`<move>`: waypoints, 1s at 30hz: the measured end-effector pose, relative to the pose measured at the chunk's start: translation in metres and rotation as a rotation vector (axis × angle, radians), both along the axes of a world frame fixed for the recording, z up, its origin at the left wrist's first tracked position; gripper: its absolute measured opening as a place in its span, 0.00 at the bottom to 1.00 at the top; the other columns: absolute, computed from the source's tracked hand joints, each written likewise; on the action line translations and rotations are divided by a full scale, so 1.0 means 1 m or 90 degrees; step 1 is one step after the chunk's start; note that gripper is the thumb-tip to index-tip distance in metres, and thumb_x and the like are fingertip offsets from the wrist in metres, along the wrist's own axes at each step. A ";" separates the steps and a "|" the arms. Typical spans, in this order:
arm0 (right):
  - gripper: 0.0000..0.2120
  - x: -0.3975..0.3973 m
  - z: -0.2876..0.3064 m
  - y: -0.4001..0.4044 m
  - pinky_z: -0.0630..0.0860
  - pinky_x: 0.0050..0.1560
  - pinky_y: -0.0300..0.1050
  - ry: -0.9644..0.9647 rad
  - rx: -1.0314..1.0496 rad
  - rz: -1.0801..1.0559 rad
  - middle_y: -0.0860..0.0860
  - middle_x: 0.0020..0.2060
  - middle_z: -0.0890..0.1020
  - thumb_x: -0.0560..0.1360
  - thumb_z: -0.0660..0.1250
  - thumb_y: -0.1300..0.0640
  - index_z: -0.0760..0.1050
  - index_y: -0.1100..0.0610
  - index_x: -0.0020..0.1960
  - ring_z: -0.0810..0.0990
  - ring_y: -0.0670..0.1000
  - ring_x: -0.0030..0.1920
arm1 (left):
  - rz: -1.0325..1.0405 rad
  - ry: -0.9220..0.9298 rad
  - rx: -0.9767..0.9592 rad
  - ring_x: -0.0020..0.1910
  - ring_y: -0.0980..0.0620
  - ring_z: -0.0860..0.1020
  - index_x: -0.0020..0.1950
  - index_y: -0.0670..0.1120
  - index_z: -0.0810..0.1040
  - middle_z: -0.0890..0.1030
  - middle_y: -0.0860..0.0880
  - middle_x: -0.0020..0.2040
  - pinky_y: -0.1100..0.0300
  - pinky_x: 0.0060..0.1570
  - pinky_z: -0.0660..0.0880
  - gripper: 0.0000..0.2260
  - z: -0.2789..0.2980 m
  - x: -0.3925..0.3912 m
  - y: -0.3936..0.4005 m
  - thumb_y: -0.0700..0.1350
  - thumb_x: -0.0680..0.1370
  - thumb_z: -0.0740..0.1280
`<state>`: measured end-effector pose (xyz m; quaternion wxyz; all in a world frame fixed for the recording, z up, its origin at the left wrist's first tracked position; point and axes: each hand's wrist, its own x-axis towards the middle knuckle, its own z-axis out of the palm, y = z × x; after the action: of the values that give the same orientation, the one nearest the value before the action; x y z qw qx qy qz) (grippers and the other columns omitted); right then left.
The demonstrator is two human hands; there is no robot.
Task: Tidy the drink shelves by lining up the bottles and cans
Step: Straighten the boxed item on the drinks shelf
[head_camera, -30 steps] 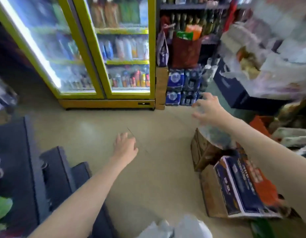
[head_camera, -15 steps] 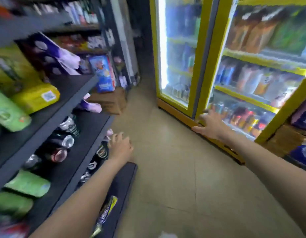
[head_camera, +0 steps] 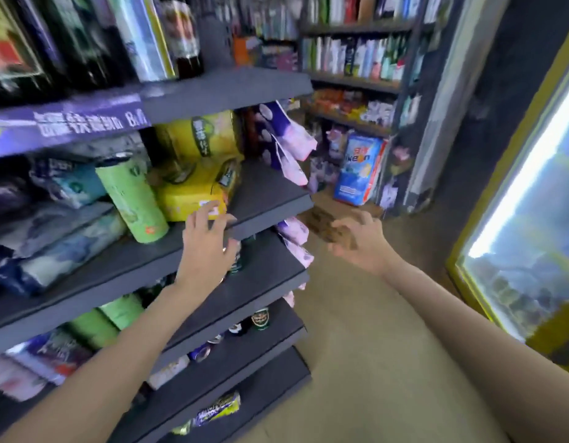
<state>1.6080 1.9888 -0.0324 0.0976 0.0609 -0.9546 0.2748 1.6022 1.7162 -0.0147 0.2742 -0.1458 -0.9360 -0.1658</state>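
Dark grey shelf unit, occupying nine through eleven o'clock, four boards showing. Top board: tall dark bottles standing in a row, blurred. Second board: blue and white packets lying at nine o'clock; green canister leaning just beside a yellow box. Left hand, near centre, hovering over the front edge of the second board with fingers spread and loosely bent, gripping nothing; whether the fingertips are touching the yellow box cannot be told. Third board: green bottles partly hiding behind that hand. Fourth board, six to seven o'clock: cans sitting in an uneven line near the front edge. Right hand, just right of centre, hanging over the floor with fingers loosely curled, holding nothing. Back shelves at one o'clock carrying blurred goods. Lit yellow-framed cooler standing at three o'clock.
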 end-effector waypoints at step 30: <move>0.38 -0.184 0.037 -0.121 0.67 0.63 0.52 -0.014 -0.145 0.329 0.55 0.72 0.57 0.68 0.74 0.48 0.59 0.46 0.73 0.67 0.59 0.68 | 0.583 -0.090 0.455 0.64 0.36 0.66 0.70 0.39 0.58 0.62 0.36 0.66 0.43 0.64 0.65 0.35 0.021 -0.043 -0.032 0.49 0.71 0.73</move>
<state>1.4239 1.8680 0.0045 0.0202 0.2881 -0.8714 0.3966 1.5588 1.6843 0.0063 0.2867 0.3869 -0.8055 -0.3453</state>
